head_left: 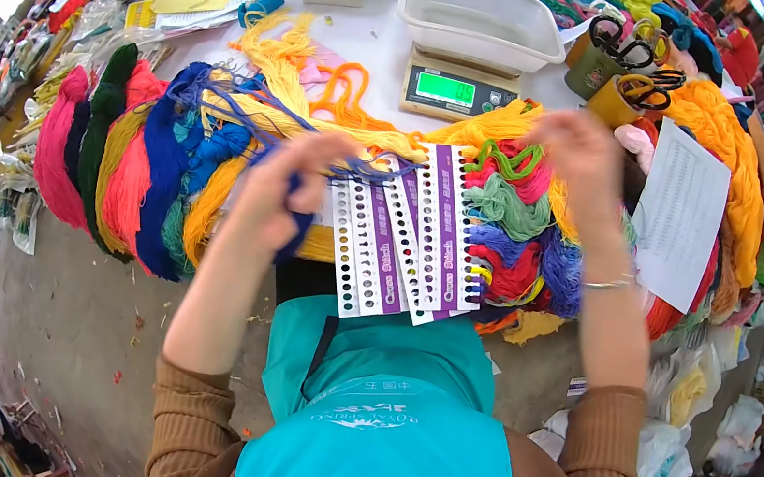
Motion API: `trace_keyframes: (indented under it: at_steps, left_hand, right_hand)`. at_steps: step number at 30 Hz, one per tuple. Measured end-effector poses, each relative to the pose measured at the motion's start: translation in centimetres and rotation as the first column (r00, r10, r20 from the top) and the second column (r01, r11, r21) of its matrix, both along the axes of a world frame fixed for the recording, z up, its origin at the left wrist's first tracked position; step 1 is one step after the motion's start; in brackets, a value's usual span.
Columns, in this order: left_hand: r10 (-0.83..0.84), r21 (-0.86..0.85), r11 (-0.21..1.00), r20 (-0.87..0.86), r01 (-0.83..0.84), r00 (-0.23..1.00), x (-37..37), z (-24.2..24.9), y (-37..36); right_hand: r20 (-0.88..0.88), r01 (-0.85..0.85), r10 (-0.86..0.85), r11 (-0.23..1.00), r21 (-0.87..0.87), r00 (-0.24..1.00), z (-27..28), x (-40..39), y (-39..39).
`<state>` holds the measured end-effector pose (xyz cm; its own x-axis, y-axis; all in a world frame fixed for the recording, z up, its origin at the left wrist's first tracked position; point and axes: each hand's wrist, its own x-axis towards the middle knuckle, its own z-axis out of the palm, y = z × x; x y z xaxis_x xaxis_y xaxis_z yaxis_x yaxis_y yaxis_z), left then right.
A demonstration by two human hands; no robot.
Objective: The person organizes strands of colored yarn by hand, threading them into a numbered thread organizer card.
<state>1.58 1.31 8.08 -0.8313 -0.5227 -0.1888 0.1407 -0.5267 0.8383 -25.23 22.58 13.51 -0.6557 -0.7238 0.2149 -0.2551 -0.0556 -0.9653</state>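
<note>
My left hand (290, 182) is closed around a bundle of dark blue embroidery thread (290, 226). Loose strands of it trail across the skeins on the table and the tops of the cards. Over the right-hand skeins hangs my right hand (582, 150), smeared by motion; I cannot tell whether it holds a strand. Between the hands, overlapping white-and-purple cross stitch thread cards (441, 232), punched with holes along their edges, reach over the table's front edge. Yellow thread (367, 139) lies behind them, and green, red and blue skeins (513, 208) lie to their right.
A digital scale (457, 90) with a lit green display carries a white plastic tray (478, 42). Scissors stand in cups (613, 103) at the back right. Coloured skeins (134, 165) drape over the left front edge. A printed sheet (683, 217) rests on the right.
</note>
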Motion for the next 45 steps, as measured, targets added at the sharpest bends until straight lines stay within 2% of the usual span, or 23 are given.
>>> trace_keyframes:
  at_steps: [1, 2, 4, 5, 6, 9, 12, 15, 23, 29, 32, 35, 39, 42, 43, 45]
  left_hand:
    - [-0.071, 0.043, 0.997, 0.062, 0.068, 0.996, -1.7, -0.7, 1.6]
    - [-0.073, 0.001, 0.997, 0.190, 0.074, 0.979, -3.4, -0.7, 3.1]
    - [-0.086, -0.041, 0.994, 0.327, 0.105, 0.941, -5.6, -2.6, 4.3]
    - [-0.147, -0.028, 0.984, 0.423, 0.175, 0.894, -6.4, -4.9, 3.8]
    - [-0.119, -0.048, 0.987, 0.424, 0.154, 0.898, -6.8, -4.7, 4.1]
    - [-0.084, -0.081, 0.988, 0.414, 0.128, 0.906, -7.9, -4.1, 5.0]
    - [-0.134, -0.192, 0.953, 0.423, 0.233, 0.896, -8.9, -5.0, 4.7]
    - [-0.100, -0.183, 0.962, 0.448, 0.200, 0.889, -9.8, -4.7, 4.7]
    - [-0.127, -0.168, 0.954, 0.519, 0.247, 0.845, -11.0, -5.2, 4.0]
    - [-0.123, -0.144, 0.963, 0.514, 0.227, 0.849, -11.7, -6.4, 3.8]
    - [-0.069, -0.163, 0.972, 0.487, 0.168, 0.870, -11.7, -6.0, 4.5]
    - [-0.023, -0.231, 0.961, 0.476, 0.150, 0.879, -11.8, -6.2, 4.8]
    - [-0.132, -0.152, 0.960, 0.501, 0.237, 0.855, -11.6, -5.6, 4.0]
    - [-0.123, -0.150, 0.959, 0.549, 0.242, 0.827, -11.7, -6.3, 3.8]
    - [-0.124, -0.151, 0.962, 0.497, 0.227, 0.859, -11.5, -6.4, 3.9]
    - [-0.041, -0.292, 0.933, 0.491, 0.209, 0.870, -11.2, -6.7, 4.1]
  right_hand:
    - [-0.045, -0.102, 0.108, 0.988, 0.112, 0.993, -3.4, 0.8, -1.9]
    - [-0.057, -0.155, 0.168, 0.972, 0.179, 0.984, -6.3, 1.4, -3.3]
    - [-0.099, -0.144, 0.184, 0.937, 0.318, 0.978, -10.0, 2.5, -5.1]
    - [-0.115, -0.134, 0.181, 0.934, 0.330, 0.977, -12.2, 2.3, -5.8]
    - [-0.131, -0.123, 0.177, 0.932, 0.341, 0.975, -13.6, 2.2, -6.3]
    - [-0.107, -0.124, 0.176, 0.919, 0.375, 0.978, -13.5, 2.2, -6.5]
    - [-0.065, -0.144, 0.183, 0.909, 0.392, 0.981, -12.7, 2.2, -6.1]
    - [0.001, -0.176, 0.192, 0.897, 0.406, 0.981, -12.3, 2.0, -5.8]
    - [0.149, -0.274, 0.237, 0.906, 0.322, 0.960, -12.8, 1.8, -5.9]
    - [0.160, -0.302, 0.262, 0.895, 0.329, 0.952, -12.6, 1.8, -5.8]
    - [0.107, -0.263, 0.240, 0.897, 0.355, 0.965, -12.2, 1.8, -5.8]
    - [0.128, -0.256, 0.225, 0.907, 0.335, 0.966, -12.4, 2.0, -5.9]
    - [0.187, -0.285, 0.238, 0.914, 0.289, 0.953, -12.3, 2.0, -5.7]
    - [0.224, -0.312, 0.253, 0.906, 0.287, 0.941, -12.0, 2.0, -5.7]
    - [0.219, -0.315, 0.258, 0.905, 0.286, 0.941, -11.9, 2.1, -5.7]
    - [0.204, -0.312, 0.255, 0.890, 0.332, 0.945, -11.8, 2.3, -5.8]
